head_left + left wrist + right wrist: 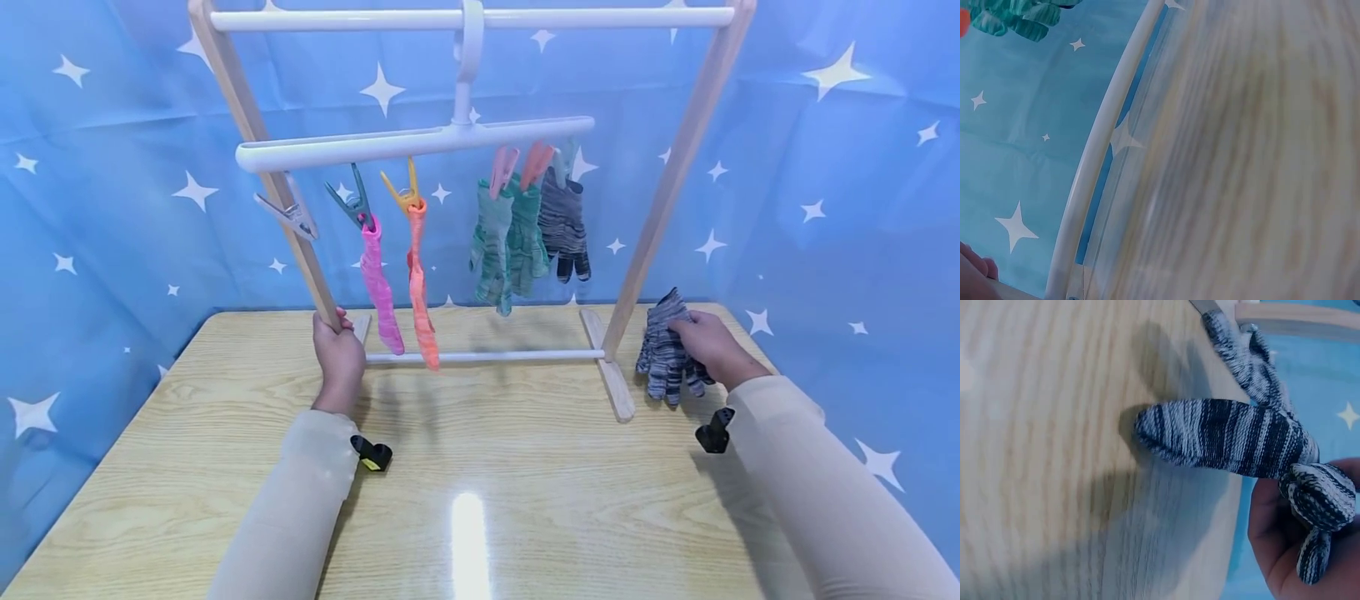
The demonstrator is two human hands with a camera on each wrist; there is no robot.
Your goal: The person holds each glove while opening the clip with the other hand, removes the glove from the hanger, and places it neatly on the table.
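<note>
My left hand grips the lower part of the wooden rack's left post. To the right of the rack, my right hand holds a grey-and-black striped knit glove, its fingers dangling just over the table. In the right wrist view the same glove hangs from the curled fingers. From the white hanger hang a pink sock-like piece, an orange one, green gloves and a grey striped glove, each clipped by a clothespin. One pale clothespin at the hanger's left end holds nothing.
The hanger hooks over the rack's white top bar. A white lower bar joins the posts, and a wooden foot juts toward me on the right. Blue star-patterned cloth surrounds the wooden table.
</note>
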